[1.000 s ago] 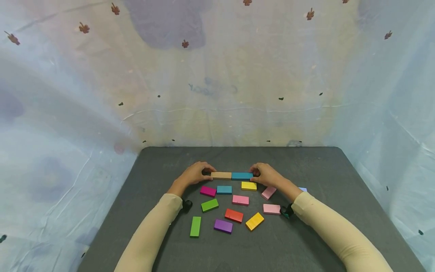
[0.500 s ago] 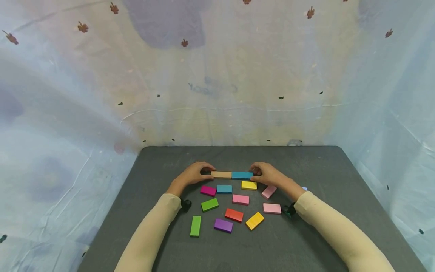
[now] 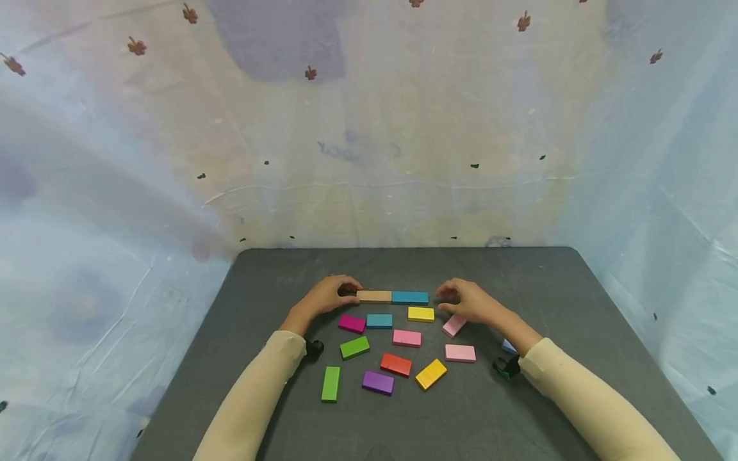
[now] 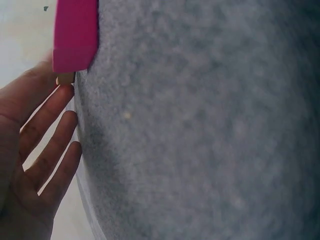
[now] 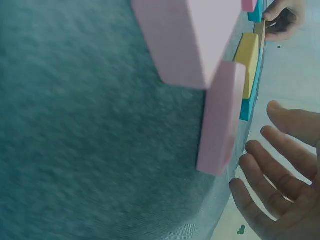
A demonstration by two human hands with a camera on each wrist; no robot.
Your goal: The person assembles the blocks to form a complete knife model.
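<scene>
A tan block (image 3: 373, 297) and a blue block (image 3: 410, 298) lie end to end in a row toward the back of the table. My left hand (image 3: 331, 294) pinches the tan block's left end between thumb and index finger; its other fingers spread loosely in the left wrist view. Off the blue block's right end, my right hand (image 3: 469, 301) is apart from it, fingers relaxed and holding nothing. Under that hand lies a tilted pink block (image 3: 454, 325), partly covered in the head view. A yellow block (image 3: 421, 314) sits just in front of the blue one.
Nearer me lie scattered blocks: magenta (image 3: 352, 323), a second blue block (image 3: 379, 321), green (image 3: 354, 347), red (image 3: 396, 365), purple (image 3: 377, 383), orange-yellow (image 3: 431, 374) and pink (image 3: 460, 353). A light blue block (image 3: 509, 346) shows partly beside my right wrist. A plastic sheet (image 3: 369, 128) hangs behind the table.
My right hand has let go of the blue block's right end and moved off to the right. The left hand stays at the tan block, and the row has kept its place.
</scene>
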